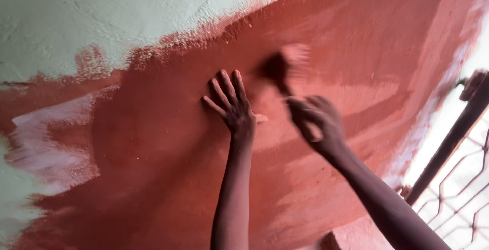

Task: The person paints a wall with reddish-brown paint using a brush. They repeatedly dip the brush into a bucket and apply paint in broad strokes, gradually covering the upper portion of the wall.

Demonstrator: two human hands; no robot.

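My left hand [232, 104] lies flat against the red-painted wall [168, 143], fingers spread, holding nothing. To its right my right hand [317, 120] is closed around the handle of a paintbrush [285, 66]. The brush is blurred with motion, and its bristles touch the wet red paint above both hands. Both forearms reach up from the bottom of the view.
Unpainted pale green wall [102, 10] runs along the top and left edges. A whitish patch [46, 138] shows through the red at left. A window with a dark frame and metal grille [458, 178] stands at right, bright light behind it.
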